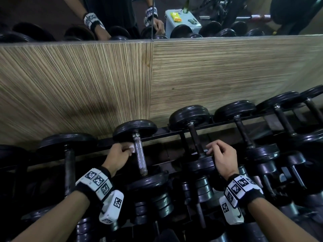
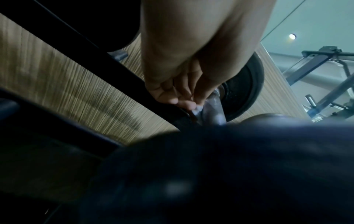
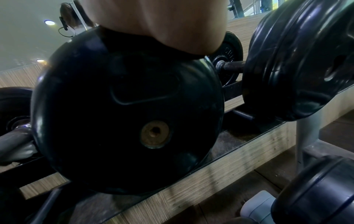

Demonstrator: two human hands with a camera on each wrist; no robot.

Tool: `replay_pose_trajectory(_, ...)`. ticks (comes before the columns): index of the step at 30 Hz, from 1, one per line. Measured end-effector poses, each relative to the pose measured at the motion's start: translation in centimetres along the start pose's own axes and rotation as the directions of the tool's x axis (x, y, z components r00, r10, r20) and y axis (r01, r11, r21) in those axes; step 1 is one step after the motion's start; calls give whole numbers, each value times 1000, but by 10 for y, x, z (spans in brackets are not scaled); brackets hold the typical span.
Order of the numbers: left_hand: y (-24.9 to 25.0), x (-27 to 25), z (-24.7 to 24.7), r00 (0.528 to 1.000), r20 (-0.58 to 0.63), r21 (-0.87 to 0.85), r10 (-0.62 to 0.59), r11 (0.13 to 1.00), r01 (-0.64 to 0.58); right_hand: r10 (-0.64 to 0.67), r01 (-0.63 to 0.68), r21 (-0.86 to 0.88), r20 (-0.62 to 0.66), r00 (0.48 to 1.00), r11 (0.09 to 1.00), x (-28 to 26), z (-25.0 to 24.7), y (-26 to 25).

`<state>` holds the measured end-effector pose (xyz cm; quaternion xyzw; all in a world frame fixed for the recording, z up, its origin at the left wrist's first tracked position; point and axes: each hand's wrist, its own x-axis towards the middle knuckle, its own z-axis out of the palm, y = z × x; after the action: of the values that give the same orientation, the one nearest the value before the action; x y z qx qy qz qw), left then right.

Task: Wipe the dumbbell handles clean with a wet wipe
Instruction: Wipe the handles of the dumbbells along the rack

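A dumbbell with a silver knurled handle (image 1: 139, 154) lies on the black rack (image 1: 164, 132) between black plates. My left hand (image 1: 128, 150) pinches a small white wet wipe (image 1: 131, 148) against the upper left side of that handle. In the left wrist view the left hand (image 2: 191, 106) presses the wipe (image 2: 197, 109) onto the handle (image 2: 214, 109), just below the far plate (image 2: 247, 91). My right hand (image 1: 212, 148) rests with loosely curled fingers on the near plate (image 1: 199, 165) of the neighbouring dumbbell, beside its dark handle (image 1: 194, 138). The right wrist view shows only the palm (image 3: 157, 22) above that plate (image 3: 126, 109).
Several more black dumbbells (image 1: 244, 135) line the rack to the right and left (image 1: 69, 154), with a lower row (image 1: 157, 203) beneath my wrists. A wood-grain panel (image 1: 104, 84) rises right behind the rack, with a mirror (image 1: 209, 18) above it.
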<state>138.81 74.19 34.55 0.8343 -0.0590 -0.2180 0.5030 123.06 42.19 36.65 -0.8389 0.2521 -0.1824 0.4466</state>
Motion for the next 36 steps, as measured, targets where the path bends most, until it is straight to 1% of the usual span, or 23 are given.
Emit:
replay_pose_trajectory(2, -7, -15, 4, 994, 111, 12, 2, 1000, -3, -2, 2, -7, 1, 1000, 1000, 0, 0, 0)
replay_pose_trajectory(4, -14, -31, 6, 974, 227, -9, -17, 1000, 20, -5, 5, -12, 6, 1000, 1000, 0, -1, -1)
replay_pose_trajectory(5, -17, -38, 6, 963, 267, 3, -34, 999, 34, -6, 6, -17, 8, 1000, 1000, 0, -1, -1)
replay_pose_trajectory(7, -19, -44, 6, 955, 290, 40, -60, 998, 50, -8, 9, -25, 14, 1000, 1000, 0, -1, -2)
replay_pose_trajectory(9, -16, -40, 5, 964, 254, 9, -81, 997, 81, -8, 9, -26, 16, 1000, 1000, 0, -1, -1)
replay_pose_trajectory(11, -11, -28, 3, 981, 167, -39, -99, 994, 107, -4, 4, -27, 14, 1000, 1000, 0, -2, -2)
replay_pose_trajectory(14, -2, -4, -2, 996, 14, -87, -88, 992, 88, 4, -3, -24, 7, 1000, 1000, -1, 0, -4)
replay_pose_trajectory(16, 1, 6, -3, 997, -25, -120, -77, 990, 73, 13, -12, -23, 8, 1000, 1000, -2, 0, -4)
replay_pose_trajectory(18, -1, 5, 0, 998, -8, -106, -62, 993, 61, 11, -10, -33, 9, 1000, 999, -1, -1, -4)
replay_pose_trajectory(19, -6, 2, 0, 999, 19, -71, -48, 996, 50, 9, -9, -43, 9, 1000, 999, -1, -1, -4)
replay_pose_trajectory(21, -17, -9, 3, 993, 112, -3, -24, 1000, 25, 8, -7, -57, 5, 1000, 998, -2, -1, -4)
replay_pose_trajectory(23, -23, -26, 7, 977, 209, 39, -41, 999, 34, 14, -13, -63, 2, 1000, 998, -3, -2, -7)
replay_pose_trajectory(25, -26, -40, 10, 969, 239, 88, -68, 995, 48, 17, -16, -83, 7, 1000, 996, -3, -2, -8)
replay_pose_trajectory(30, -18, -54, 10, 985, 146, 100, -97, 992, 83, 49, -41, -174, 41, 998, 984, -4, -4, -11)
replay_pose_trajectory(32, -11, -63, 9, 992, 94, 118, -86, 990, 74, 80, -66, -207, 63, 995, 976, -6, -2, -15)
replay_pose_trajectory(34, -7, -72, 8, 999, 25, 139, -37, 990, 33, 56, -28, -291, 86, 995, 956, -12, 4, -23)
replay_pose_trajectory(36, -3, -83, 3, 997, -48, 131, 52, 990, -46, -10, 56, -381, 122, 992, 923, -25, 13, -39)
